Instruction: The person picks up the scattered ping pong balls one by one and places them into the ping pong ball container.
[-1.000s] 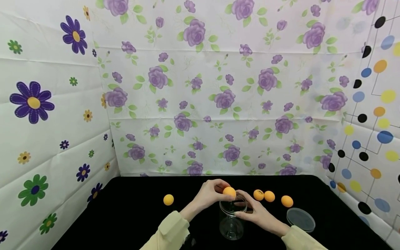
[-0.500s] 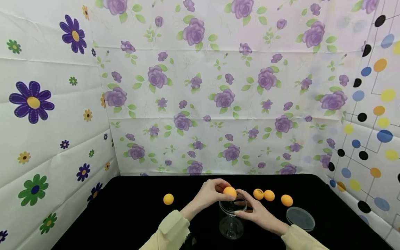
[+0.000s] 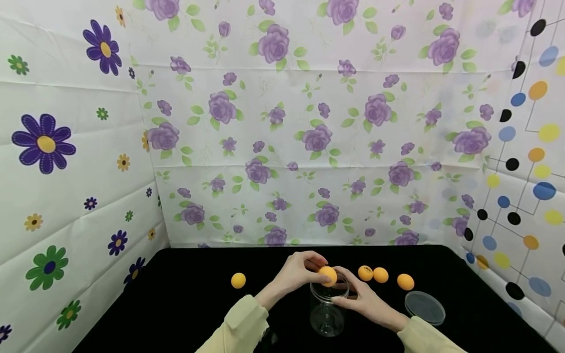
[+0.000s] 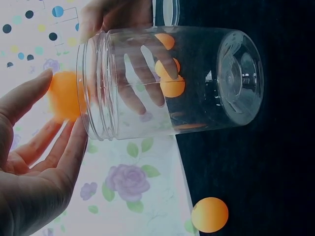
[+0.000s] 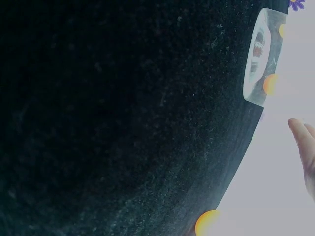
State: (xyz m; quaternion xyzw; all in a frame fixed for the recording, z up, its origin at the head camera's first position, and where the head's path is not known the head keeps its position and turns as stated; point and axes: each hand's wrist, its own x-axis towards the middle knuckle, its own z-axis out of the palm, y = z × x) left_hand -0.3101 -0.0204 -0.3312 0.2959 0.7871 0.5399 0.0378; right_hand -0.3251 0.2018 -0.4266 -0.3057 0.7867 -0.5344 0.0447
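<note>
My left hand (image 3: 297, 270) pinches an orange ping-pong ball (image 3: 328, 276) between thumb and fingers at the mouth of a clear jar (image 3: 326, 321). In the left wrist view the ball (image 4: 64, 96) overlaps the rim of the jar (image 4: 241, 81), thumb on one side and fingertips on the other. My right hand (image 3: 368, 301) grips the jar near its threaded neck, thumb on the near side and fingers reaching round the far side; the fingers show through the wall in the left wrist view. The jar stands upright on the black tabletop.
Another orange ball (image 3: 238, 280) lies to the left. Several more balls, one of them marked ball (image 3: 365, 273), sit at the back right. A round translucent lid (image 3: 425, 308) lies beside my right forearm. Patterned cloth walls (image 3: 282, 147) surround the black table (image 3: 198, 314).
The pinched ball has come slightly down and to the right, closer into the jar's mouth. My right hand and the jar have stayed in place.
</note>
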